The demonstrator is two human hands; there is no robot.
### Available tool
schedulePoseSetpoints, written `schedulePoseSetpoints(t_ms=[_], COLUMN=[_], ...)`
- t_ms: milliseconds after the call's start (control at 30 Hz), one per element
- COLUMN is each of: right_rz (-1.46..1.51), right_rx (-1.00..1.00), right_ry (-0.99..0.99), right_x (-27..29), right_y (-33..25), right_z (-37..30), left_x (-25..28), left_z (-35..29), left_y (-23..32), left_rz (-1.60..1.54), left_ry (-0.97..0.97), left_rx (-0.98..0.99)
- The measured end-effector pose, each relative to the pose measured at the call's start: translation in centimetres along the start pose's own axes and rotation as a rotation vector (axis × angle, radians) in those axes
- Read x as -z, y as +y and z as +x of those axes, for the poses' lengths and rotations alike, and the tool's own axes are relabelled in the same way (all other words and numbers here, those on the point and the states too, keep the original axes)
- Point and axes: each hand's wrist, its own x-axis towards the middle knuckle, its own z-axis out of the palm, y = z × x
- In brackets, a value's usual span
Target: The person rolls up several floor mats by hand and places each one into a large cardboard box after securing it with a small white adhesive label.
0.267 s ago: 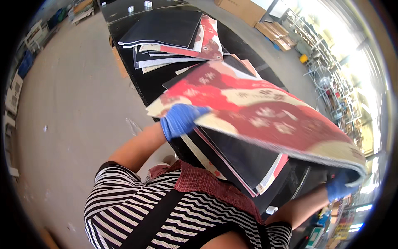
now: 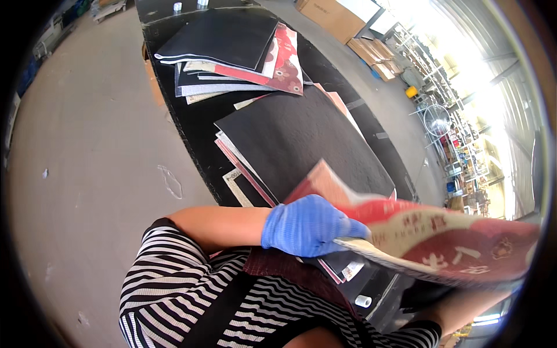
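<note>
Head view: my left hand (image 2: 310,226) grips the patterned mat (image 2: 452,243) by its edge, above the near end of the table (image 2: 197,124); my right hand is hidden, its grip I cannot tell. Probably light, floppy, best held at opposite edges. Beyond the right edge, a carton (image 2: 333,16) hides its contents.

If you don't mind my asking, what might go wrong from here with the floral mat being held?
The floral mat may slip, since the gloved left hand grips it by an edge. Its corner, overlapping the dark-topped mat stack in view, might drag sheets askew. The small white cylinder near that stack could get knocked.
</note>
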Motion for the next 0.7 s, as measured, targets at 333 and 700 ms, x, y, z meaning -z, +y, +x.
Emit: schedulePoseSetpoints(t_ms=[333,700], right_rz=[-0.651,-0.032], right_rx=[0.084,-0.764], right_ry=[-0.309,-0.695], right_x=[-11.0,-11.0], right_y=[7.3,29.5], right_z=[21.5,-6.0], left_x=[2.0,0.9], left_z=[8.2,0.2], left_y=[-5.7,-45.8], left_rz=[-0.258,0.19], left_ry=[0.296,-0.311], left_rx=[0.24,1.268])
